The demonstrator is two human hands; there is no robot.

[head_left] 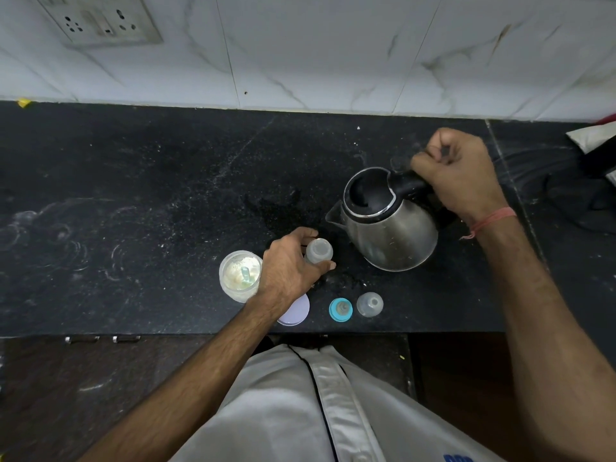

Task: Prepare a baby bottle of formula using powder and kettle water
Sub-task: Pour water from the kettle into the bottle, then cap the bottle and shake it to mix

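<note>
My left hand (289,265) wraps the small clear baby bottle (319,250), which stands upright and uncapped on the black counter. My right hand (459,173) grips the black handle of the steel kettle (388,225), whose spout points left toward the bottle. The kettle is tilted slightly; its lid is shut. An open jar of white formula powder (240,275) with a green scoop inside stands just left of my left hand. The blue teat ring (340,309) and the clear bottle cap (369,304) lie near the counter's front edge.
A pale lilac jar lid (296,311) lies partly under my left wrist. A black cable and kettle base (580,201) sit at the right. A wall socket (100,25) is on the tiled wall. The counter front edge (200,333) runs close to the items.
</note>
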